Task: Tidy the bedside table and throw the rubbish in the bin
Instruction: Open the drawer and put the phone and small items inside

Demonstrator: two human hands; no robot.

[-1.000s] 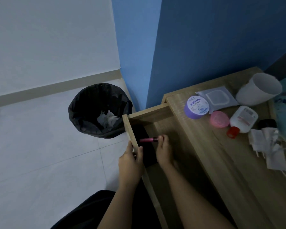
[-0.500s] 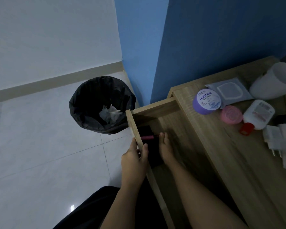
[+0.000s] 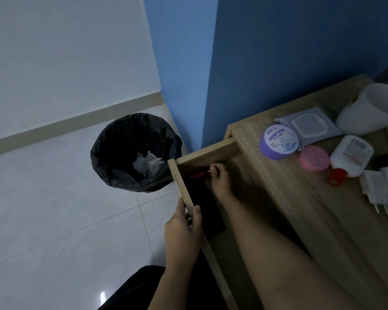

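Left hand (image 3: 184, 229) clamped on the front board of the drawer (image 3: 180, 182), likely to keep it pulled out. Right hand (image 3: 221, 182) reaching in, pinching a pink tube (image 3: 197, 175) at the far end (probably to stow it). Bin (image 3: 112, 153) left of drawer, paper (image 3: 148, 164) inside. Jars still on the desk (image 3: 323, 220).
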